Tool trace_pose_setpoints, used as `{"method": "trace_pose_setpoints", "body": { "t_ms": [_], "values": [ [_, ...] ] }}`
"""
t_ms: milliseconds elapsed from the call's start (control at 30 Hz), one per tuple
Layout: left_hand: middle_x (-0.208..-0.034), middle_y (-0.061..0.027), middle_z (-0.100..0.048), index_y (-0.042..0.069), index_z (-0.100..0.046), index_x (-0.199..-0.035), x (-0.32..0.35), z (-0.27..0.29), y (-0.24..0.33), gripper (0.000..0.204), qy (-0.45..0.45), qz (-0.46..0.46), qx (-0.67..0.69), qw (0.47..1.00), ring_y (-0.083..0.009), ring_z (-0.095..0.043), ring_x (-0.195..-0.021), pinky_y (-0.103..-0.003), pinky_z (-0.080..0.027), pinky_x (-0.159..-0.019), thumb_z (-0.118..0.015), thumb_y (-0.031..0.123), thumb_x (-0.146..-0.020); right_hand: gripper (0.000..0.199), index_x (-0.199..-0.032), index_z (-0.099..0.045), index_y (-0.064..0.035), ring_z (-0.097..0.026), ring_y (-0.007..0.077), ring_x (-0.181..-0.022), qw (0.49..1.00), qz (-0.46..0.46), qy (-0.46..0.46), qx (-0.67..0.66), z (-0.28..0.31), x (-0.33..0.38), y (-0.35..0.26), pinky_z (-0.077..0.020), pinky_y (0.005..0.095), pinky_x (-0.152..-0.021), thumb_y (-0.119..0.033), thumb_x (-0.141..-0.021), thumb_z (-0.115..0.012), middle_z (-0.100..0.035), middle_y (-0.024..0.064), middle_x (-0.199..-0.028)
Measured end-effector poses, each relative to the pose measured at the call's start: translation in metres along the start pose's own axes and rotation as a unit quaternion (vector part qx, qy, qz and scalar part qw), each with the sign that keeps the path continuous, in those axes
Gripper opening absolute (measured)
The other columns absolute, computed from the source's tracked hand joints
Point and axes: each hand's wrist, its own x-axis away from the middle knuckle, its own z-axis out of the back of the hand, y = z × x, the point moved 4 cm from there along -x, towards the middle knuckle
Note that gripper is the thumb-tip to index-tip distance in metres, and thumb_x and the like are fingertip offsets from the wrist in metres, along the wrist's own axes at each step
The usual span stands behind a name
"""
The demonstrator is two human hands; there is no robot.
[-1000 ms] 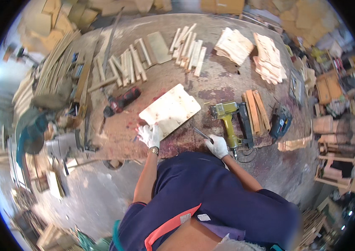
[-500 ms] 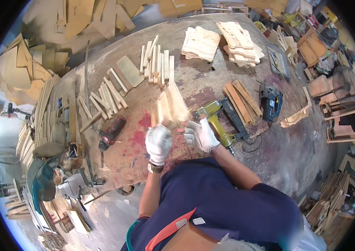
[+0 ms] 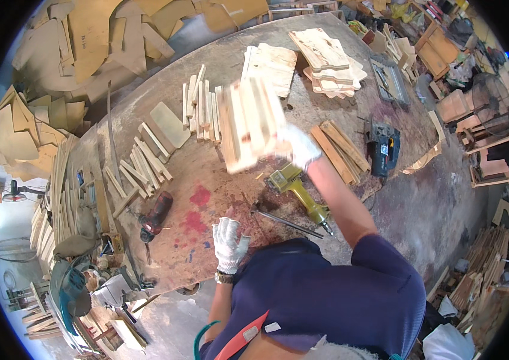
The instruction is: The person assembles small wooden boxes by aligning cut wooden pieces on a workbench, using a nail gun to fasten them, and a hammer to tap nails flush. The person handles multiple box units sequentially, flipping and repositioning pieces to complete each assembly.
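My right hand [image 3: 300, 147], in a white work glove, grips the right edge of a pale wooden panel [image 3: 249, 123]. The panel is raised over the table, tilted and a little blurred, and hides part of what lies behind it. Near the table's front edge, my gloved left hand [image 3: 229, 243] is open with nothing in it, its fingers stretched out. Between the hands lie an olive-green nail gun [image 3: 299, 187] and a dark hammer [image 3: 287, 220]. Behind the raised panel are a stack of pale boards [image 3: 273, 66] and a second stack of shaped boards [image 3: 326, 60].
Wood strips [image 3: 203, 108] and shorter slats [image 3: 143, 162] lie left on the worn table [image 3: 218, 192]. A red-black drill [image 3: 157, 213] is near the left edge. Brown slats [image 3: 338, 153] and a jigsaw [image 3: 382, 147] sit right. A miter saw [image 3: 74, 291] stands at the lower left.
My right hand has carried the panel up and away from me toward the stacks. My left hand has let go and drawn back toward the table's front edge. The hammer now shows.
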Motion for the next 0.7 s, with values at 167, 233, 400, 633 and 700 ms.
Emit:
{"method": "trace_pose_setpoints", "body": {
  "t_ms": [167, 233, 400, 633, 700],
  "values": [
    [-0.136, -0.0159, -0.06, 0.01, -0.06, -0.127, 0.01, -0.012, -0.008, 0.053, -0.017, 0.04, -0.032, 0.999, -0.04, -0.055, -0.128, -0.059, -0.039, -0.108, -0.083, 0.019, -0.08, 0.034, -0.114, -0.067, -0.0054, -0.072, 0.0186, -0.076, 0.95, 0.079, 0.299, 0.041, 0.123, -0.103, -0.068, -0.0586, 0.0313, -0.054, -0.028, -0.09, -0.071, -0.072, 0.0106, -0.095],
    [-0.135, -0.0159, -0.06, 0.01, -0.059, -0.128, 0.017, -0.01, -0.008, 0.055, -0.027, 0.068, -0.027, 0.997, -0.04, -0.054, -0.13, -0.059, -0.037, -0.11, -0.082, 0.018, -0.078, 0.039, -0.102, -0.069, -0.005, -0.063, 0.0197, -0.066, 0.857, 0.131, 0.414, 0.278, 0.177, -0.106, -0.091, -0.0521, 0.0345, -0.056, -0.039, -0.086, -0.078, -0.069, 0.0081, -0.082],
    [-0.127, -0.0147, -0.061, 0.01, -0.06, -0.122, 0.031, -0.011, -0.009, 0.05, -0.11, 0.214, 0.013, 0.97, -0.039, -0.053, -0.129, -0.06, -0.033, -0.114, -0.076, 0.011, -0.075, 0.078, -0.127, -0.063, -0.0022, -0.065, 0.0387, -0.115, 0.566, 0.154, 0.529, 0.614, 0.262, -0.112, -0.164, -0.0512, 0.0434, -0.097, -0.055, -0.072, -0.081, -0.069, 0.0246, -0.12],
    [-0.123, -0.0136, -0.061, 0.009, -0.059, -0.118, 0.025, -0.011, 0.002, 0.044, -0.107, 0.282, 0.007, 0.953, -0.0378, -0.054, -0.124, -0.058, -0.034, -0.113, -0.072, 0.01, -0.075, 0.103, -0.147, -0.046, -0.0075, -0.06, 0.0344, -0.128, 0.383, -0.063, 0.535, 0.75, 0.344, -0.141, -0.242, -0.0481, 0.0514, -0.105, -0.066, -0.069, -0.08, -0.061, 0.0206, -0.137],
    [-0.122, -0.0139, -0.061, 0.009, -0.059, -0.117, 0.018, -0.011, 0.008, 0.044, -0.062, 0.254, -0.022, 0.965, -0.0382, -0.054, -0.123, -0.057, -0.034, -0.113, -0.072, 0.01, -0.075, 0.104, -0.147, -0.047, -0.0067, -0.059, 0.0351, -0.129, 0.402, -0.116, 0.526, 0.74, 0.362, -0.145, -0.252, -0.0486, 0.0506, -0.105, -0.069, -0.069, -0.078, -0.06, 0.0209, -0.139]
  ]
}}
